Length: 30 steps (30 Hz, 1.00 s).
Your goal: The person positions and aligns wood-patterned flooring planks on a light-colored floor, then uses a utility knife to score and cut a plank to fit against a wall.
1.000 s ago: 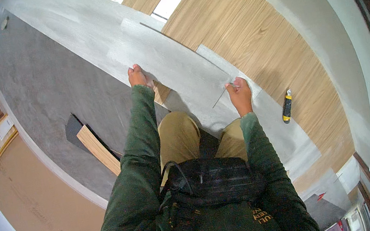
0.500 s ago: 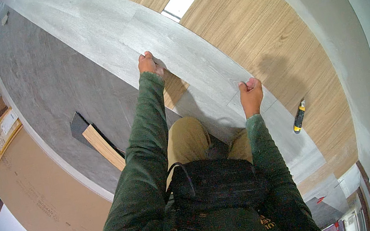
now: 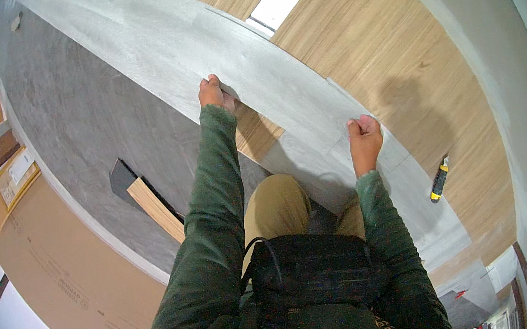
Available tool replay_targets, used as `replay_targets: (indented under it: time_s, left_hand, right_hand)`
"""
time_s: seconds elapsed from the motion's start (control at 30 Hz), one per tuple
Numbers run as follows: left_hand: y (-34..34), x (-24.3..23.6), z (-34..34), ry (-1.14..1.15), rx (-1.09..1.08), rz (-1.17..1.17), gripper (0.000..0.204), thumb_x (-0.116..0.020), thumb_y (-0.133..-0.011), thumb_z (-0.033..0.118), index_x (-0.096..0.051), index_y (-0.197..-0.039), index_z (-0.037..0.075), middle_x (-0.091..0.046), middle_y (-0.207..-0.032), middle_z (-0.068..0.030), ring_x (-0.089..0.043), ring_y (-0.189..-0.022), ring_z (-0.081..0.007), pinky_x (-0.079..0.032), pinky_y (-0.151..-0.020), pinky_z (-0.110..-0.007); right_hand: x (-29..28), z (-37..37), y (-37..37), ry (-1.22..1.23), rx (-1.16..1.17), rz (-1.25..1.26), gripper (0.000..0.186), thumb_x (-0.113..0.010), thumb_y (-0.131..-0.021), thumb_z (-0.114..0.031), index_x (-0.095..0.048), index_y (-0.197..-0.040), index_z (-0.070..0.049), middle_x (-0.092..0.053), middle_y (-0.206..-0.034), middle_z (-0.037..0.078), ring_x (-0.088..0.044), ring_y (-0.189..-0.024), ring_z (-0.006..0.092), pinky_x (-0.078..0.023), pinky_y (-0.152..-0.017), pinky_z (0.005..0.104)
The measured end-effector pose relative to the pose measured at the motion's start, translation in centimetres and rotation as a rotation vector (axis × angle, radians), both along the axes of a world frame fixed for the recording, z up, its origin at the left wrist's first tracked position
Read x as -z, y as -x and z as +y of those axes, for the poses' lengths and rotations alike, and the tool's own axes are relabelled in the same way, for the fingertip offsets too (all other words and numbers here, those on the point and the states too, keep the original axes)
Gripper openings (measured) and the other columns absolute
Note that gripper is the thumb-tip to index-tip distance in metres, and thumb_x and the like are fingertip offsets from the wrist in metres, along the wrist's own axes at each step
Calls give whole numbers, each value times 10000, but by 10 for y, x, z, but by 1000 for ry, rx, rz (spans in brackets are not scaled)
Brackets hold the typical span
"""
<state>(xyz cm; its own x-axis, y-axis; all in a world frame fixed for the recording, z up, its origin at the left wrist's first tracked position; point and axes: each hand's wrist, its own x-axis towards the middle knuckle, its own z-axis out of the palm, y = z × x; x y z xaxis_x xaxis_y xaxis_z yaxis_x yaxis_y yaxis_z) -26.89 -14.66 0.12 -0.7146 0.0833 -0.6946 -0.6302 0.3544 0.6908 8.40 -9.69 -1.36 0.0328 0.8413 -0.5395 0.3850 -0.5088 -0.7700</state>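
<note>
My left hand (image 3: pixel 214 94) is closed at the near edge of a grey wood-grain floor plank (image 3: pixel 291 101), its fingertips partly hidden. Farther right, my right hand (image 3: pixel 366 143) is also closed on the grey planking, thumb against curled fingers. Beside my left hand lies a short patch of tan wood-look flooring (image 3: pixel 257 132). To the right of my right hand, a yellow and black utility knife (image 3: pixel 440 179) rests on tan planks (image 3: pixel 395 40). My knees are bent below the hands.
Bare dark grey floor (image 3: pixel 79 90) spreads to the left. A dark offcut (image 3: pixel 121 177) and a narrow tan strip (image 3: pixel 155 209) lie on it. A large cardboard sheet (image 3: pixel 75 284) with a yellow-edged packet (image 3: pixel 14 180) is farther left. A pale curved wall (image 3: pixel 502 58) bounds the right.
The whole view has shifted slightly, so the floor, knife and offcuts appear a little farther right and lower. Both hands keep nearly the same closed pose at the grey planking.
</note>
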Motion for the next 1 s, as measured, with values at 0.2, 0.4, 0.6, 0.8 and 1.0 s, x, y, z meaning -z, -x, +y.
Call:
replay_targets:
  time_s: [0.2, 0.4, 0.6, 0.8, 1.0]
  left_hand:
    - [22, 9, 6, 16, 74, 31, 309, -488, -1026, 223, -446, -1184, -39, -562, -1064, -129, -589, -932, -211, -525, -843, -359]
    - [61, 20, -15, 390, 425, 194, 335, -547, -976, 264, -608, -1086, -46, -672, -886, -158, -661, -772, -269, -550, -761, -390]
    - [57, 4, -10, 845, 734, 432, 524, -635, -864, 444, -712, -931, -70, -721, -917, -221, -691, -950, -379, -518, -867, -473]
    - [70, -7, 26, 963, 863, 821, 823, -763, -729, 555, -551, -1313, 15, -446, -1384, -307, -469, -1276, -460, -421, -1046, -497]
    - [91, 5, 62, 784, 839, 696, 1211, -856, -535, 643, -378, -1477, 50, -293, -1490, -290, -382, -1353, -450, -401, -1088, -497]
  right_hand:
    - [-1, 11, 20, -101, 33, -28, 331, -786, -796, -102, -601, -1031, 38, -670, -864, 82, -632, -759, 161, -536, -710, 302]
    - [0, 13, 30, -177, 12, -132, 258, -789, -786, -121, -644, -943, 22, -684, -852, 101, -653, -764, 175, -538, -714, 310]
    - [-7, 15, 28, -91, 47, -154, 238, -780, -793, -118, -659, -946, 19, -706, -846, 113, -665, -747, 178, -541, -715, 309]
    - [-7, 12, 26, -133, 113, -123, 205, -770, -806, -109, -679, -935, 21, -718, -832, 100, -669, -738, 156, -542, -705, 291]
    - [-6, 9, 25, -41, 170, -81, 178, -768, -805, -108, -696, -916, 11, -721, -826, 81, -658, -711, 132, -535, -677, 270]
